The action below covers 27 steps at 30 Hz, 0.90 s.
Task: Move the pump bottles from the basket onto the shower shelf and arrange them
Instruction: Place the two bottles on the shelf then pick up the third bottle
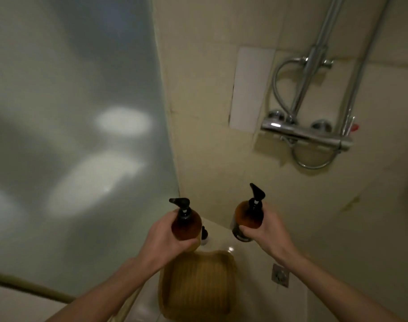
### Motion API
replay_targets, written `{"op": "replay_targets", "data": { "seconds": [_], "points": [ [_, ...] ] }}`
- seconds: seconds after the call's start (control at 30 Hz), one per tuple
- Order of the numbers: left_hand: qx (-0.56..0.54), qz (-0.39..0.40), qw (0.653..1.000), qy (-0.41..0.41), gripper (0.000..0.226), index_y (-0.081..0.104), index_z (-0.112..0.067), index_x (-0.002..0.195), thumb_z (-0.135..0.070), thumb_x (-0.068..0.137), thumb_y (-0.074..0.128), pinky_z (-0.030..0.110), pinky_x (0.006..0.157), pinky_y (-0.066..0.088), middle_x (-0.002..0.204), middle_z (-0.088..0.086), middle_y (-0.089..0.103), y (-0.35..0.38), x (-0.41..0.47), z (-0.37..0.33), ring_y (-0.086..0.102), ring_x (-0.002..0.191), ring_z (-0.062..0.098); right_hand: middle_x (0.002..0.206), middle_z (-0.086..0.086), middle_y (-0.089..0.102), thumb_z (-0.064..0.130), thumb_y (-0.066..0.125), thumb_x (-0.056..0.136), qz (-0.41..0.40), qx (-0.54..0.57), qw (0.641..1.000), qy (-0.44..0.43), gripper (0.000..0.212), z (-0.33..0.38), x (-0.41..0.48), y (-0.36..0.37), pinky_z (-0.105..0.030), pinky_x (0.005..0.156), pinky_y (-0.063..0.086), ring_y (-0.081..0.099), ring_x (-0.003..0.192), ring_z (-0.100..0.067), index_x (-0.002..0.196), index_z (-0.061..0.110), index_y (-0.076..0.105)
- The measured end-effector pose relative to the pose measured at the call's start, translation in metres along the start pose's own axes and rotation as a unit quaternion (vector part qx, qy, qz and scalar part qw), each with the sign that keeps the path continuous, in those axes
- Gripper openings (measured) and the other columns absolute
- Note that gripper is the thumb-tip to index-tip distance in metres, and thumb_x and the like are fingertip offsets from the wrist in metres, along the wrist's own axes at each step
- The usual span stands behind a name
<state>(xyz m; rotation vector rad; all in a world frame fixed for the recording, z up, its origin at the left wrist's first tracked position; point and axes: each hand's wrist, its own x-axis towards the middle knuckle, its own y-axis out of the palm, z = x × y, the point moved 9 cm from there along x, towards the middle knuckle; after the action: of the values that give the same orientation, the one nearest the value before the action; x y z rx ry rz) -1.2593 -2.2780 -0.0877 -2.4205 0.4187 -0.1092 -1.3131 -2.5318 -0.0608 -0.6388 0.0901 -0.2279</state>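
Both pump bottles are out of the basket (232,270) and up in the air, just above centre at the bottom of the frame. The left hand (165,240) has its fingers wrapped round the body of one brown bottle (186,225), with the pump spout pointing left. The right hand (268,231) grips the second brown bottle (246,217) low on its side, and that bottle leans left with its spout aimed up. The basket sits below them on a pale ledge (221,238) and looks empty. A smaller dark-capped bottle (204,235) stands on the ledge just behind the left bottle. I cannot tell whether this ledge is the shelf meant.

The main risk seems to be the right grip. It sits low on a tilted bottle, so the bottle could slip or tip over as it is set down. Lowering the left bottle could knock over the small bottle right behind it. With both hands full, neither can steady the other's load. A thumb pressed on a pump head would squirt soap. The ledge looks glossy, so a bottle placed near its edge might slide off. The shower tap (305,133) at the upper right is well apart and no obstacle.
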Motion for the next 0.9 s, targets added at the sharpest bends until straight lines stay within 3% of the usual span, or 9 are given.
{"op": "replay_targets", "data": {
  "seconds": [0.1,0.23,0.37,0.47,0.7,0.83,0.9],
  "points": [
    [-0.008,0.014,1.0,0.01,0.081,0.054,-0.033,0.121,-0.066,0.049,0.071,0.024,0.088,0.05,0.111,-0.018,0.061,-0.021,0.0,-0.036,0.056,0.102,0.001,0.11,0.006,0.057,0.028,0.081,0.066,-0.012,-0.022,0.999,-0.022,0.055,0.033,-0.009,-0.035,-0.03,0.087,0.049,0.054,0.102,-0.011,0.112,0.028,0.051],
    [-0.001,0.007,0.999,0.038,0.073,0.053,-0.035,0.12,-0.055,0.054,0.079,0.009,0.077,0.046,0.104,-0.023,0.058,-0.04,0.002,-0.076,0.056,0.097,-0.003,0.107,0.013,0.055,0.032,0.081,0.065,-0.038,-0.032,0.998,-0.049,0.056,0.061,-0.023,-0.075,-0.02,0.081,0.046,0.053,0.1,-0.006,0.112,0.034,0.049],
    [0.011,0.007,0.997,0.07,0.077,0.052,-0.028,0.127,-0.047,0.058,0.081,0.015,0.083,0.047,0.113,-0.014,0.06,-0.043,0.009,-0.105,0.056,0.102,0.003,0.103,0.013,0.055,0.035,0.08,0.064,-0.059,-0.05,0.995,-0.055,0.055,0.074,-0.035,-0.102,-0.012,0.071,0.04,0.053,0.097,-0.005,0.107,0.037,0.047],
    [0.01,0.011,0.995,0.095,0.077,0.052,-0.028,0.127,-0.046,0.059,0.082,0.017,0.084,0.048,0.114,-0.014,0.06,-0.043,0.012,-0.123,0.056,0.101,0.002,0.106,0.013,0.054,0.038,0.079,0.062,-0.069,-0.053,0.995,-0.045,0.058,0.075,-0.043,-0.115,-0.013,0.073,0.041,0.052,0.097,-0.005,0.108,0.04,0.043],
    [-0.01,0.039,0.984,0.173,0.07,0.055,-0.029,0.123,-0.039,0.06,0.083,0.004,0.075,0.044,0.103,-0.022,0.058,-0.034,0.027,-0.191,0.057,0.096,-0.003,0.101,0.016,0.053,0.044,0.077,0.061,-0.106,-0.077,0.991,-0.022,0.057,0.078,-0.063,-0.153,-0.014,0.074,0.04,0.052,0.096,-0.005,0.108,0.038,0.045],
    [-0.041,0.081,0.971,0.221,0.07,0.056,-0.024,0.124,-0.038,0.06,0.083,0.027,0.091,0.051,0.113,-0.009,0.064,-0.021,0.036,-0.241,0.058,0.105,0.005,0.103,0.013,0.056,0.048,0.075,0.058,-0.147,-0.071,0.987,-0.007,0.059,0.084,-0.078,-0.187,-0.02,0.08,0.046,0.054,0.097,-0.006,0.109,0.033,0.05],
    [-0.048,0.104,0.963,0.242,0.074,0.054,-0.022,0.126,-0.04,0.06,0.082,0.035,0.095,0.05,0.117,-0.005,0.063,-0.014,0.04,-0.269,0.057,0.108,0.009,0.099,0.017,0.057,0.048,0.075,0.056,-0.186,-0.066,0.98,-0.006,0.055,0.094,-0.088,-0.211,-0.015,0.073,0.046,0.055,0.093,-0.001,0.104,0.039,0.049]
  ]
}}
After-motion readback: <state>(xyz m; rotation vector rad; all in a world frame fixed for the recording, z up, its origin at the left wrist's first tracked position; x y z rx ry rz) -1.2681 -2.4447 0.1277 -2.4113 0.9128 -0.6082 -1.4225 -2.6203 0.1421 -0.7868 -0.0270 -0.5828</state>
